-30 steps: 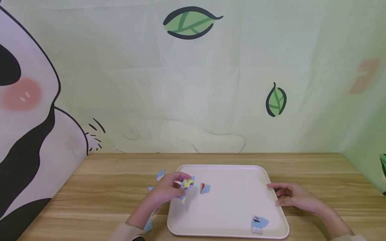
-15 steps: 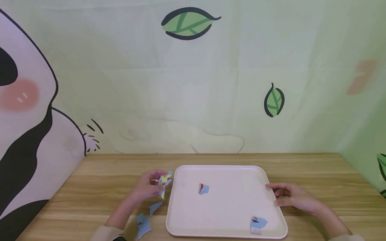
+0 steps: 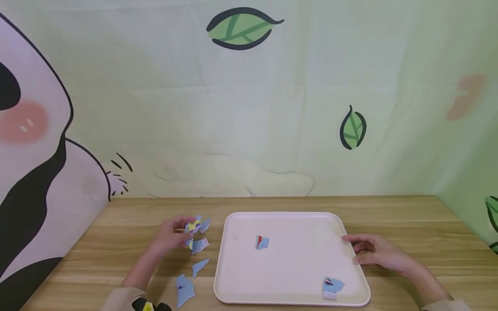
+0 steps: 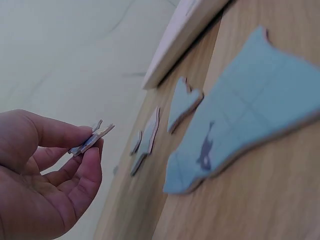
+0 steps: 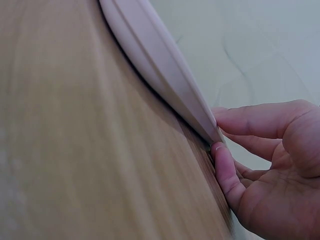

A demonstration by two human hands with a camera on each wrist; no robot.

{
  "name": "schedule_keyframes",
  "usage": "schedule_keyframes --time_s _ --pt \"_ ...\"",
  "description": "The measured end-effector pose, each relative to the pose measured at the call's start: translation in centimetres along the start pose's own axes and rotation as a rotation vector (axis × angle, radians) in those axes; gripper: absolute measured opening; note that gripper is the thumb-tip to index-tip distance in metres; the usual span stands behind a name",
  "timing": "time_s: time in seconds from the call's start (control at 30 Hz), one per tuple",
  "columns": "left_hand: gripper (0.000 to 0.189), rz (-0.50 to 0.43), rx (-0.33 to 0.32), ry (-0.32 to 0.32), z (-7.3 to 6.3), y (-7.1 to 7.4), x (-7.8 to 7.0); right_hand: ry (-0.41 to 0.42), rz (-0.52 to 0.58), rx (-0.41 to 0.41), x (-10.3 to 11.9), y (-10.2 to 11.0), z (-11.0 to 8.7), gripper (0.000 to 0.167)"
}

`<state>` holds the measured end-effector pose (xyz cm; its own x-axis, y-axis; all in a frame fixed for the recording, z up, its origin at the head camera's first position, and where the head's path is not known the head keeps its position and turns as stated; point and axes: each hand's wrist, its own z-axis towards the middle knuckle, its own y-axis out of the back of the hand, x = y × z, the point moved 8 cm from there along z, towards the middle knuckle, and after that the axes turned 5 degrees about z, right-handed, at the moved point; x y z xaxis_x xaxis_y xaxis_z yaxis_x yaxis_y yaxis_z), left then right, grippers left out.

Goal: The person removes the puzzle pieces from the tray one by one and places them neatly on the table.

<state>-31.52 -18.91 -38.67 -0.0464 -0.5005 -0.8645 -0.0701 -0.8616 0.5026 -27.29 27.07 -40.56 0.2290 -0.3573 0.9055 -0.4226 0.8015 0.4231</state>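
Note:
In the head view, my left hand [image 3: 167,236] pinches a blue jigsaw puzzle piece with yellow and purple print [image 3: 192,226] above the table, left of the tray. The left wrist view shows this thin piece [image 4: 92,139] edge-on between thumb and fingertips. My right hand [image 3: 376,251] grips the right rim of the white tray [image 3: 295,270]. Close up in the right wrist view, thumb and index finger sit at the edge of the tray [image 5: 155,60]. On the tray lie a small red-and-blue piece [image 3: 263,242] and, at front right, a blue piece with a boat-like print [image 3: 334,285].
Several loose pieces lie on the wooden table [image 3: 128,229] left of the tray: a large blue one [image 3: 184,291], a narrow blue one [image 3: 200,266], a blue-and-white one [image 3: 200,245] and another [image 3: 204,225] beside the held piece. A printed cloth [image 3: 175,108] hangs behind.
My left hand has moved left with its puzzle piece, from over the tray's left side to above the table, uncovering the loose pieces there. The right hand stays at the tray's rim.

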Motion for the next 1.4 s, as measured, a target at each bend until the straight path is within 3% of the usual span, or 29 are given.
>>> schedule_keyframes --time_s 0.27,0.77,1.07,1.4 --pt "0.036 0.043 -0.025 0.033 0.5 1.5 1.5 0.016 -0.01 0.007 0.2 0.0 0.0 0.054" --pt "0.035 0.203 -0.042 0.087 1.4 2.5 3.5 0.011 -0.005 0.0 0.2 0.1 -0.1 0.054" --pt "0.034 0.26 -0.051 0.103 1.2 2.7 3.5 0.005 -0.006 0.006 0.2 0.1 0.0 0.055" --pt "0.035 0.375 -0.081 0.075 0.8 3.1 2.7 -0.003 -0.005 0.001 0.2 0.0 -0.1 0.055"
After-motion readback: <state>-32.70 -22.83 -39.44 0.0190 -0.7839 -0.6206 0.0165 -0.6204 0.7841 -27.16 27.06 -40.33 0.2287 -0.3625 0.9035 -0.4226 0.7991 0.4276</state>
